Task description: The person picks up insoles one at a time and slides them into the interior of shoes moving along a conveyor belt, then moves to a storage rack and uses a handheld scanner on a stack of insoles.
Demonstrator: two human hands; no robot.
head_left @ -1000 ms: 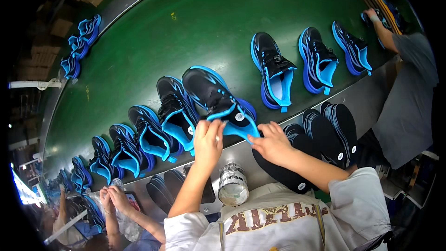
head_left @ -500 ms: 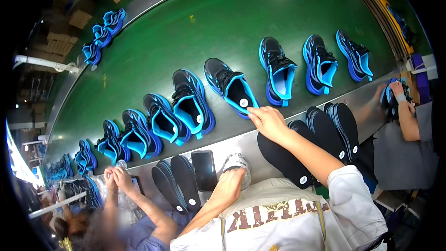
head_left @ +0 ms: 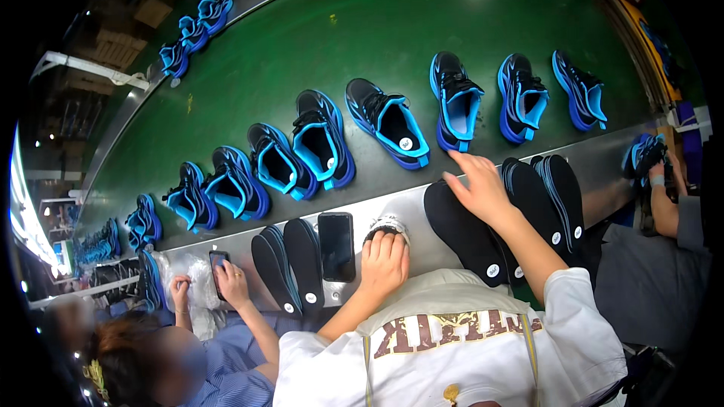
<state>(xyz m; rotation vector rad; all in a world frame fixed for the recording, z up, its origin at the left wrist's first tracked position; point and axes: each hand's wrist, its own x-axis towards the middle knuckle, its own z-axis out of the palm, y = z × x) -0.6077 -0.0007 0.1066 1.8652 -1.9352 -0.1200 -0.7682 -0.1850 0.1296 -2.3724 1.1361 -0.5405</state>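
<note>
My right hand [head_left: 483,190] is open, fingers apart, its fingertips at the heel of a black and blue sneaker [head_left: 451,87] with a pale inside. Left of that sneaker stands another sneaker [head_left: 369,102], showing a black insole [head_left: 396,126] with a round white sticker. Below my right hand lie several black insoles [head_left: 456,218] in fanned stacks. My left hand [head_left: 385,262] rests its outstretched fingers over a roundish, whitish, clear-looking thing [head_left: 387,223] with a dark middle. Its fingertips are partly hidden. I cannot make out exactly what that thing is.
More sneakers [head_left: 283,162] stand in a row along the green belt [head_left: 302,38]. A phone [head_left: 336,247] and further insoles [head_left: 305,260] lie on the metal edge [head_left: 418,203]. A co-worker's hand [head_left: 232,286] holds a phone at left; another person's hand [head_left: 658,173] handles a sneaker at right.
My right hand has moved right, from one sneaker's heel to the neighbouring one. My left hand has shifted onto the roundish thing. The left co-worker's hands have parted. The view has tilted.
</note>
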